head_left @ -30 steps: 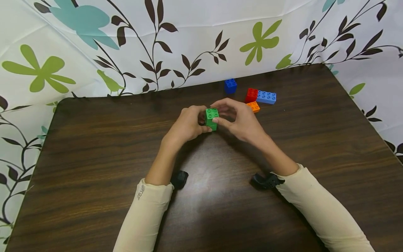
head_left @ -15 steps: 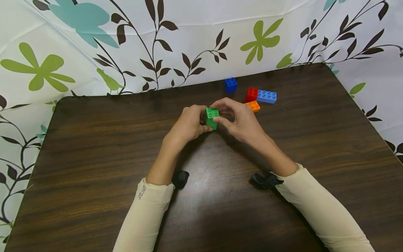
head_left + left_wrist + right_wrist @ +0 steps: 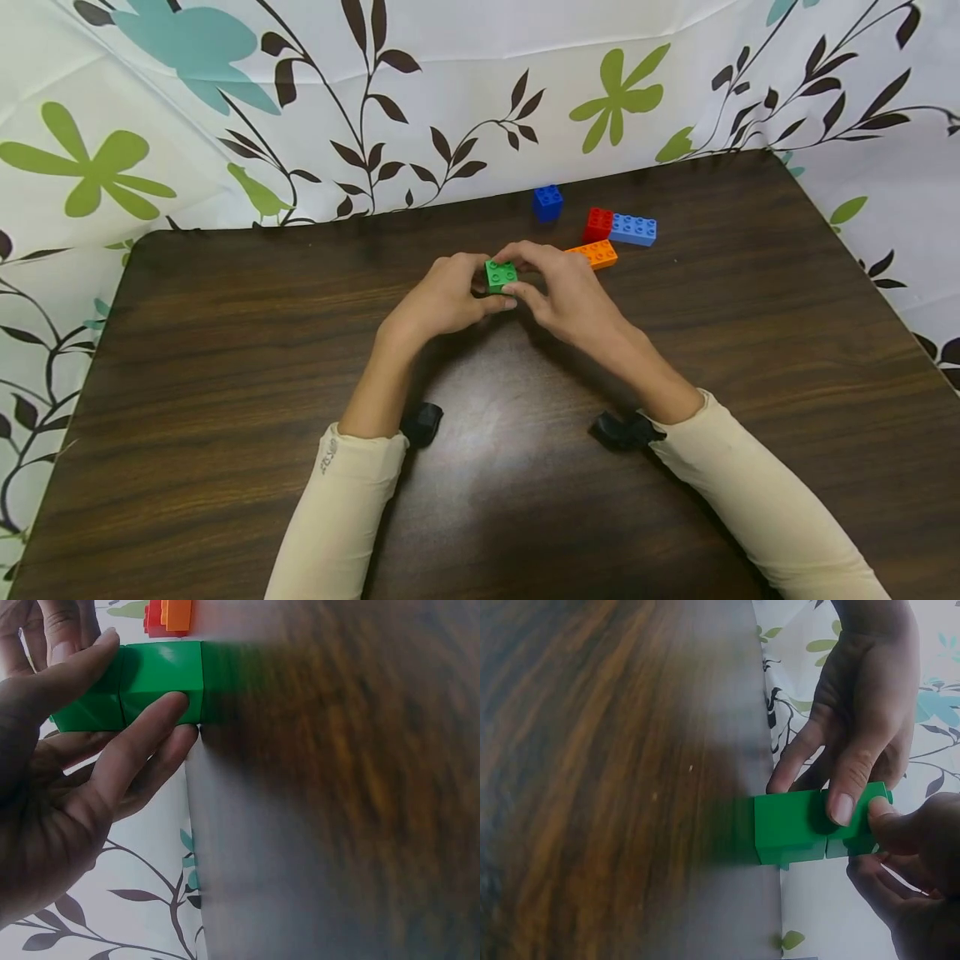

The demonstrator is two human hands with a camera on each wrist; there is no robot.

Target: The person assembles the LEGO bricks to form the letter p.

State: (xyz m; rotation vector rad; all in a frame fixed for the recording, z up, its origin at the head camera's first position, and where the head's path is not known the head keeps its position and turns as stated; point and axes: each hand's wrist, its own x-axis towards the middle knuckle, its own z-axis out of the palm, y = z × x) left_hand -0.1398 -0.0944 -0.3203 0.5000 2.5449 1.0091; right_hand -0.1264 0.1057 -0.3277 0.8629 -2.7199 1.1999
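Two green toy building bricks are stacked in one upright column at the table's middle. The upper brick [image 3: 500,275] shows its studs in the head view. In the right wrist view, the lower brick [image 3: 791,826] has its base right at the table surface, with a green reflection beside it. My left hand [image 3: 442,298] grips the stack from the left, its thumb across the front near the seam and its fingers behind and along the lower brick. From the right, my right hand [image 3: 573,293] pinches the upper brick between thumb and fingers. In the head view, thumbs hide the lower brick.
Behind and right of my right hand lie an orange brick [image 3: 600,253], a red brick [image 3: 597,224] and a light blue brick [image 3: 633,229]. Farther back sits a dark blue brick [image 3: 547,202]. A patterned curtain [image 3: 450,92] lines the table's far edge.
The upper green brick sits lower in view, and its front is more covered by the left thumb, which has slid right. My right hand has shifted slightly left, showing more of the orange brick.
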